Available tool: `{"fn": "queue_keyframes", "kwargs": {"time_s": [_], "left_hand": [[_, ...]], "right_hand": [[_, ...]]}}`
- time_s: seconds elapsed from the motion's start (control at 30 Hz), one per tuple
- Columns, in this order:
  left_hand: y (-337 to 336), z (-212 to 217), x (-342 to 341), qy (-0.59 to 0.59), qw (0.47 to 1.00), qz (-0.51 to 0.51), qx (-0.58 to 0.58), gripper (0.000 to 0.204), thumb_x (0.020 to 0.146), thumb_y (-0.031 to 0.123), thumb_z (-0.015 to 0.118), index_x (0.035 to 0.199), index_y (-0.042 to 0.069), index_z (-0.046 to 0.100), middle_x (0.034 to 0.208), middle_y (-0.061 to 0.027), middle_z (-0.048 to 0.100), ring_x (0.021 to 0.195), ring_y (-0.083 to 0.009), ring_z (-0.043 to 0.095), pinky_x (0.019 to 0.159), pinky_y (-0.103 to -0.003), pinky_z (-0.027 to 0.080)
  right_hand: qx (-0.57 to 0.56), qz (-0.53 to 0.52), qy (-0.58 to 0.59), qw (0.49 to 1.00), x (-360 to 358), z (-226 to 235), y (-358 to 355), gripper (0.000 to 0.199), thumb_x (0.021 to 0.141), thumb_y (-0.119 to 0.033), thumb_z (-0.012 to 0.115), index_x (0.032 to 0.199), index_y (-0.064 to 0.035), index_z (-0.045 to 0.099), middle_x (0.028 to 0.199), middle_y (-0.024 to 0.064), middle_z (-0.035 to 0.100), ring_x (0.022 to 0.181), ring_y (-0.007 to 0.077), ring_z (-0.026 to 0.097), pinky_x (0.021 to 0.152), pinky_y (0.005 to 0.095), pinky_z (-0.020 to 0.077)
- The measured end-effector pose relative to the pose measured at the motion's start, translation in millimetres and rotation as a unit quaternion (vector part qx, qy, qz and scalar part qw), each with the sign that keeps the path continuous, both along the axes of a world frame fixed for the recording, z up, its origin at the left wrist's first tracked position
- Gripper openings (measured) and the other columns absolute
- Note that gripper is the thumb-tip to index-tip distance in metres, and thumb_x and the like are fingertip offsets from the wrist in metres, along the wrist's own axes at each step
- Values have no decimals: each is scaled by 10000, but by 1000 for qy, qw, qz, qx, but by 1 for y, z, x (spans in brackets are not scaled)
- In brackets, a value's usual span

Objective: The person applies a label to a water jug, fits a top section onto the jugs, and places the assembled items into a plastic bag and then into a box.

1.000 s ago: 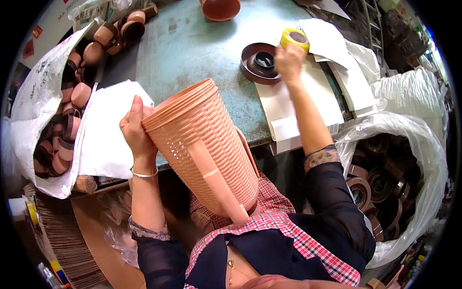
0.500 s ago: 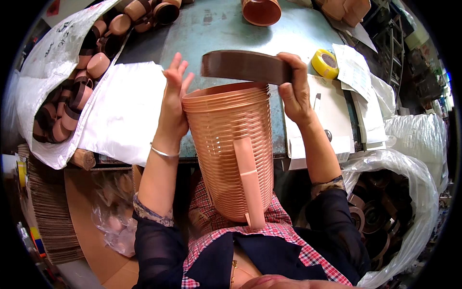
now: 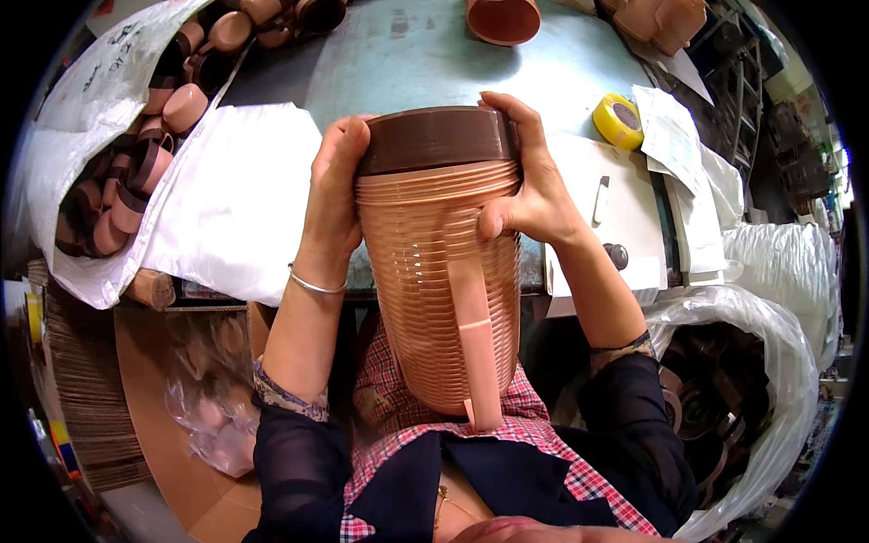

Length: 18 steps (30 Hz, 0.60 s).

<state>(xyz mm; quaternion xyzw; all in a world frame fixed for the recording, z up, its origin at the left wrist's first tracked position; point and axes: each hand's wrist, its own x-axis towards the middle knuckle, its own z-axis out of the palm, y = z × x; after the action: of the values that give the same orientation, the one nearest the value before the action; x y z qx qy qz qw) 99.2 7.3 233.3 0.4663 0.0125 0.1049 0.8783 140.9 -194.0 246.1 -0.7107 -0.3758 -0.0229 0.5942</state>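
Hands close in on a tall peach plastic jug [image 3: 412,299] with ribbed, basket-weave walls, held upright before a worn blue-green desk [image 3: 389,72], its base near the lap of a person in a red checked apron [image 3: 579,480]. A dark brown round plastic lid [image 3: 434,140] sits over the jug's mouth; whether it is fully seated cannot be told. The left-hand grip [image 3: 335,185] clasps the lid at its left edge, thumb against the rim, other fingers mostly hidden. The right-hand grip [image 3: 545,185] clutches the lid's right side, fingers reaching over its edge and thumb pressed below, near the top of the jug's long peach handle [image 3: 478,353], which faces the wearer. On the desk, a yellow roll of tape [image 3: 618,122] lies beside loose white papers [image 3: 665,131], while a peach container [image 3: 504,23] shows its open end at the far side. At left, a white sack [image 3: 100,77] spills peach-and-brown cups [image 3: 186,109] near a spread of white sheeting [image 3: 240,195], above a brown cardboard box [image 3: 149,385]. At right, a clear plastic bag [image 3: 797,380] gapes around dark brown round parts [image 3: 701,407].
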Motion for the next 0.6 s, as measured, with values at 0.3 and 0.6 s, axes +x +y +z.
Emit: {"fn": "queue_keyframes", "kwargs": {"time_s": [0.3,0.6], "left_hand": [[-2,-19,-18,-38,997,-3,69,507,818,411,614,1092,8,475,977,-74,559,882,-121,536,775,-238,463],[-8,-12,-40,-138,958,53,245,870,545,397,814,1190,29,360,1118,-88,429,1017,-193,460,887,-325,409]], "right_hand": [[-43,-70,-66,994,-18,0,-7,865,577,-425,777,1247,-52,377,1176,130,364,1139,280,375,955,385,338],[35,-45,-22,998,-32,-2,-5,764,612,-390,750,1202,-54,398,1115,109,380,1075,249,394,925,362,345]]}}
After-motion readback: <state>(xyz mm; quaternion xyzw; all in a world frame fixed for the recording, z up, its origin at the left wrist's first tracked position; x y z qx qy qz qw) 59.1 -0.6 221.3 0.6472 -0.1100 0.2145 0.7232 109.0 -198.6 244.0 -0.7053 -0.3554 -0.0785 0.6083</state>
